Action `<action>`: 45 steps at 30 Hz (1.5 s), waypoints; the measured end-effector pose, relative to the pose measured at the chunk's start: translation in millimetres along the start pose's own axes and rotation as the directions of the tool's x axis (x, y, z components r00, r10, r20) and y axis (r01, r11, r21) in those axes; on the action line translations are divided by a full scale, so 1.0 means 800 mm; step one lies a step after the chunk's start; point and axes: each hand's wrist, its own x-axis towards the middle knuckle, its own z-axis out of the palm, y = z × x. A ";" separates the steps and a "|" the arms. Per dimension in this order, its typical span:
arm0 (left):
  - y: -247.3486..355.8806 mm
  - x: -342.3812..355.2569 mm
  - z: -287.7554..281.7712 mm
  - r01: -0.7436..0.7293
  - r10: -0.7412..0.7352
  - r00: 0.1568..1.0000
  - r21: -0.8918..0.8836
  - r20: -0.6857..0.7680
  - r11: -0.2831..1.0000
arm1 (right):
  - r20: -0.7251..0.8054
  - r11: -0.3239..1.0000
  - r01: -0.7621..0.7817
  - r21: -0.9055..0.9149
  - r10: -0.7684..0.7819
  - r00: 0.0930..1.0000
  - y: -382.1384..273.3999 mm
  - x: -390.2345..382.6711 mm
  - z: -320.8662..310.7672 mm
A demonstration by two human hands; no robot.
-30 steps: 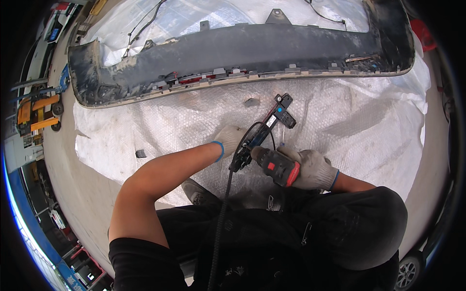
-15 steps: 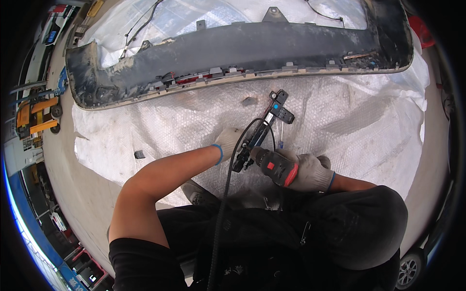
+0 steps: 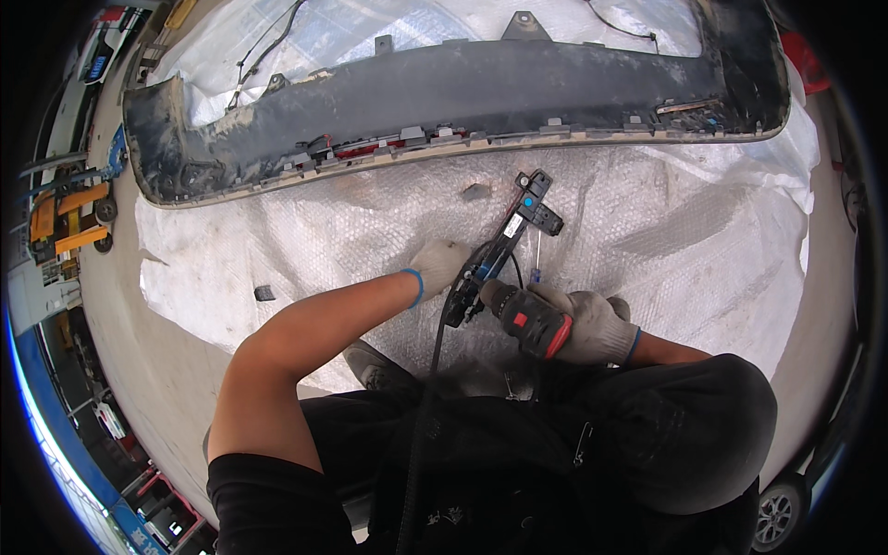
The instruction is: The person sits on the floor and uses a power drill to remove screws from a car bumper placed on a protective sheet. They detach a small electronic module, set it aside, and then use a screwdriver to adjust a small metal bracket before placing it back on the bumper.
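My left hand [image 3: 438, 265], in a pale knitted glove with a blue cuff, grips the lower left side of a long black plastic bracket [image 3: 504, 242]; its fingertips are partly hidden. The bracket lies slantwise on the bubble-wrap sheet and carries a blue dot and a white label. My right hand [image 3: 597, 330], also gloved, is closed around a black and red cordless drill [image 3: 532, 319]. The drill's nose points left at the bracket's lower part; whether its tip touches is too small to tell. A screwdriver [image 3: 536, 275] with a blue handle lies just right of the bracket.
A large black car bumper [image 3: 444, 92] lies inner side up across the far side of the sheet [image 3: 666, 213]. Small dark pieces [image 3: 265, 293] rest on the sheet. A black cable [image 3: 427, 407] runs up past my left hand. A car wheel [image 3: 779, 516] shows at the lower right.
The black cable has slipped lower and closer along the bracket, its loop no longer standing out over it. Both hands and the drill have stayed nearly in place.
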 end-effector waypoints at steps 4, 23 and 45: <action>0.012 -0.005 -0.016 -0.003 0.001 0.998 0.035 0.058 0.999 | 0.045 1.000 -0.016 0.011 0.015 0.999 -0.001 0.004 -0.005; -0.013 0.033 -0.024 0.099 -0.071 0.991 -0.261 0.115 0.960 | -0.192 0.986 -0.012 0.166 0.044 0.980 0.035 -0.019 0.025; 0.041 -0.002 -0.114 -0.030 0.091 0.935 0.178 -0.344 0.983 | -0.502 0.500 -0.854 0.142 0.780 0.374 0.126 -0.124 0.122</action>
